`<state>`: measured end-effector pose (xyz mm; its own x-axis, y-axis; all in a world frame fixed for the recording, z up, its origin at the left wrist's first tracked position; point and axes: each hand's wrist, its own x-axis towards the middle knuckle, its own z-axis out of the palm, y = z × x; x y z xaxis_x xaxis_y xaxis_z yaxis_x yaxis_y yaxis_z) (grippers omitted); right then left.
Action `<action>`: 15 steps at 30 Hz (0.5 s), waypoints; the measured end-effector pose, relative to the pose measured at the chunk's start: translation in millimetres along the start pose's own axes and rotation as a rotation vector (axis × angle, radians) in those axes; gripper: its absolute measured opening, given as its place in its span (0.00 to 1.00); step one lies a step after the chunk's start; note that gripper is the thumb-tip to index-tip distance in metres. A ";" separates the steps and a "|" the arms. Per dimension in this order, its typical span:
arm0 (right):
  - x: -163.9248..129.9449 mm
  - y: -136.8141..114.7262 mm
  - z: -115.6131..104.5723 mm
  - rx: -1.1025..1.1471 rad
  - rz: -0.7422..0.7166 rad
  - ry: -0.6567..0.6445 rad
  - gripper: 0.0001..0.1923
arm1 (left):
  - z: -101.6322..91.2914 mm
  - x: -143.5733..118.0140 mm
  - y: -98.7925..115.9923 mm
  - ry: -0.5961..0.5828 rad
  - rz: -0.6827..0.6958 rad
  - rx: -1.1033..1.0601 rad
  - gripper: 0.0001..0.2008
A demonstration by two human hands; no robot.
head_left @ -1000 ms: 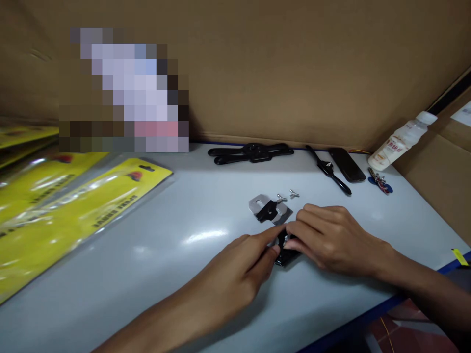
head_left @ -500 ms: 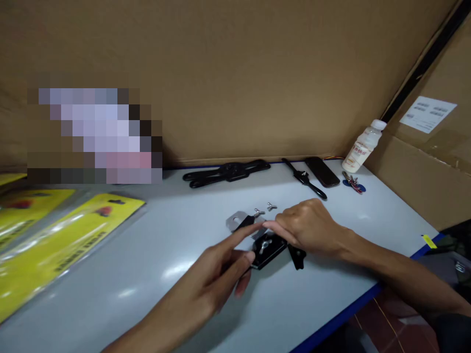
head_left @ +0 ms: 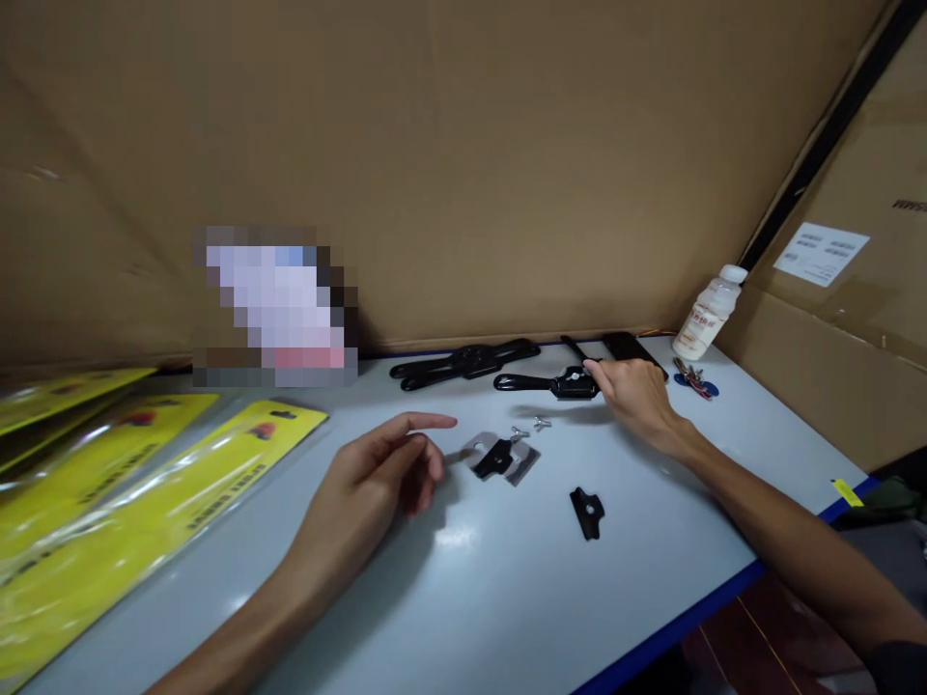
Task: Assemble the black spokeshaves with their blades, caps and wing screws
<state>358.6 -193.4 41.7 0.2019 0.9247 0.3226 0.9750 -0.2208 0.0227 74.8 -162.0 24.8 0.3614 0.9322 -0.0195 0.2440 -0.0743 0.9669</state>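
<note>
My right hand (head_left: 637, 396) grips one end of a black spokeshave (head_left: 576, 383), raised over the back of the table, its other handle pointing left. A silver wing screw shows at its middle. My left hand (head_left: 387, 463) hovers over the table, holding nothing, with the index finger stretched out and the others loosely bent. Just right of it lie flat silver blades (head_left: 522, 467) with a black cap plate (head_left: 494, 459) on top. Beside them are two loose wing screws, one (head_left: 519, 431) nearer and one (head_left: 542, 423) farther. A second black cap plate (head_left: 587, 513) lies alone nearer the front.
Black spokeshave bodies (head_left: 470, 362) lie along the cardboard wall. Behind my right hand are another black handle (head_left: 575, 348) and a phone (head_left: 635, 349). A bottle (head_left: 711, 314) and keys (head_left: 693, 377) stand at right. Yellow packages (head_left: 217, 483) cover the left; a blurred patch (head_left: 290, 309) sits behind.
My right hand has carried the spokeshave away from the front, back toward the other tools. My left hand has let go of it and drawn left. The blades and cap plates now show uncovered.
</note>
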 end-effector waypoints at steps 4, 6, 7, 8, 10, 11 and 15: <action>-6.2 -7.4 -2.6 0.065 -0.064 -0.034 0.28 | 2.9 -3.2 -5.8 0.149 0.379 0.436 0.17; -13.0 -15.6 -6.4 0.092 -0.123 -0.044 0.29 | 4.0 -4.5 -6.8 0.205 0.595 0.633 0.19; -16.7 -20.0 -8.3 0.114 -0.157 -0.055 0.29 | 4.4 -4.9 -7.0 0.215 0.700 0.728 0.19; -20.6 -24.3 -10.2 0.145 -0.190 -0.070 0.29 | 4.5 -5.1 -6.9 0.207 0.794 0.820 0.20; -28.5 -32.1 -13.6 0.226 -0.257 -0.092 0.29 | 4.2 -5.5 -6.3 0.133 0.933 0.968 0.21; -32.4 -35.4 -15.2 0.268 -0.286 -0.094 0.29 | 3.8 -5.6 -5.9 0.078 0.982 1.015 0.20; -42.5 -42.6 -22.3 0.396 -0.359 -0.088 0.27 | -0.2 -6.4 -4.8 -0.101 1.057 1.089 0.18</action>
<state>306.4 -230.2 48.1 -0.1596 0.9469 0.2792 0.9410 0.2315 -0.2470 71.1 -167.5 20.3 0.8378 0.2608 0.4796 0.3496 -0.9310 -0.1045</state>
